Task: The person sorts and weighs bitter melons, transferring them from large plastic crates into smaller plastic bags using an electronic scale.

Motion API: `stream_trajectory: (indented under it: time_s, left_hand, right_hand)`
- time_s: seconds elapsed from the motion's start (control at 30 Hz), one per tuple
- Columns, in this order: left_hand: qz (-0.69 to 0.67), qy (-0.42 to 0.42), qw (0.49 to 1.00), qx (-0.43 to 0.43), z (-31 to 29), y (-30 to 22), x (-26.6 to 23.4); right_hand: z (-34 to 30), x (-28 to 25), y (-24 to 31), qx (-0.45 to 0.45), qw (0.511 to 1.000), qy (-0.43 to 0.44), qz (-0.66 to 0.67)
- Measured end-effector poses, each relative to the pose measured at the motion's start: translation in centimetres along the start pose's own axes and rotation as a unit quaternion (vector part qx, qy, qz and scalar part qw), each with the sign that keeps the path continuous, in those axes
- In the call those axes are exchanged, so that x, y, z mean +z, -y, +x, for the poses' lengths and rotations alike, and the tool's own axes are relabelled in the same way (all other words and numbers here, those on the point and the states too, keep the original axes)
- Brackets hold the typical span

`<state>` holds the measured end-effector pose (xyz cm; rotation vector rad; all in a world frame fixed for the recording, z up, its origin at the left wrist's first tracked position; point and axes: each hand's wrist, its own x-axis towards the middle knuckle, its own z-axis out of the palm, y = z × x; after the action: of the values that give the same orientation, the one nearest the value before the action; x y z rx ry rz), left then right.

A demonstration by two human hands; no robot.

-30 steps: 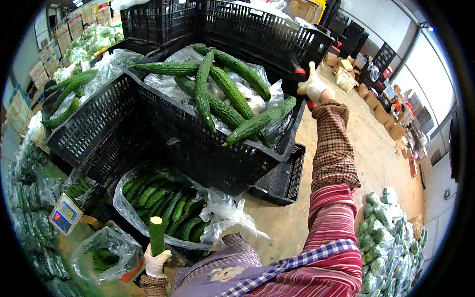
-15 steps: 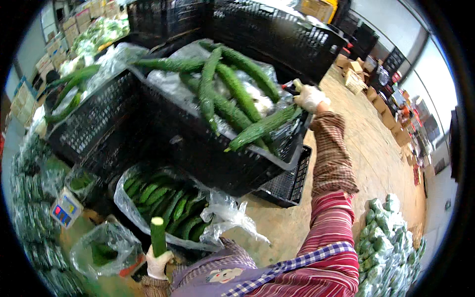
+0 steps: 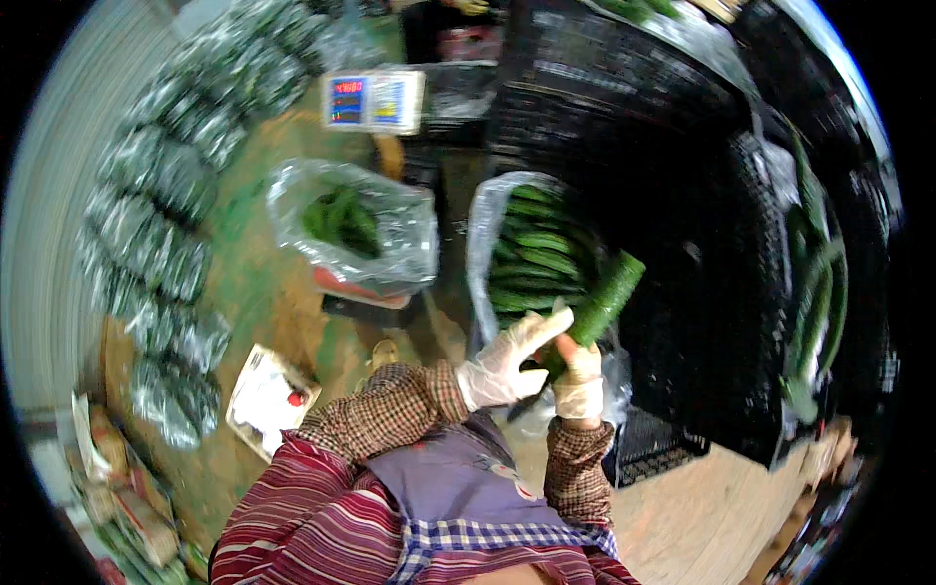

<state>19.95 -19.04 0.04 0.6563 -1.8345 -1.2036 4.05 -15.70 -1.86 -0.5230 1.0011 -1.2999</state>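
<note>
A thick green cucumber (image 3: 610, 293), its blunt end pointing up and to the right, is held in my right hand (image 3: 580, 378). That hand wears a pale glove, with bare skin showing at a finger. Close on its left, my gloved left hand (image 3: 505, 363) has its finger and thumb apart around the lower part of the cucumber; contact is hard to tell. Just beyond the hands, a clear plastic bag (image 3: 481, 244) lines a container filled with rows of cucumbers (image 3: 539, 255). A dark sliver below my left fingers is too blurred to name.
Large black crates (image 3: 673, 195) stand on the right, with long cucumbers (image 3: 811, 292) on top. To the left, an open clear bag (image 3: 405, 249) of green vegetables sits below a digital scale (image 3: 372, 101). Bagged greens (image 3: 180, 185) line the far left, near a white box (image 3: 268, 400).
My view has swung left. My right hand has come back from the crate's cucumbers to my left hand. A cucumber was in my left hand; now one is in my right.
</note>
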Motion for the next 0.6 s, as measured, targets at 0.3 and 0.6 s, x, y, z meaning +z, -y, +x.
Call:
stream_trajectory:
  time_s: [0.3, 0.6]
  left_hand:
    - [0.497, -0.478, 0.687, -0.23, -7.9, 6.1, -30.4]
    - [-0.124, -0.505, 0.785, -0.336, -8.3, 10.3, -43.1]
  right_hand:
    - [10.8, 19.0, -5.7, -0.141, 0.977, 0.144, 0.064]
    - [21.8, 31.4, -24.4, -0.054, 0.805, 0.173, -0.566]
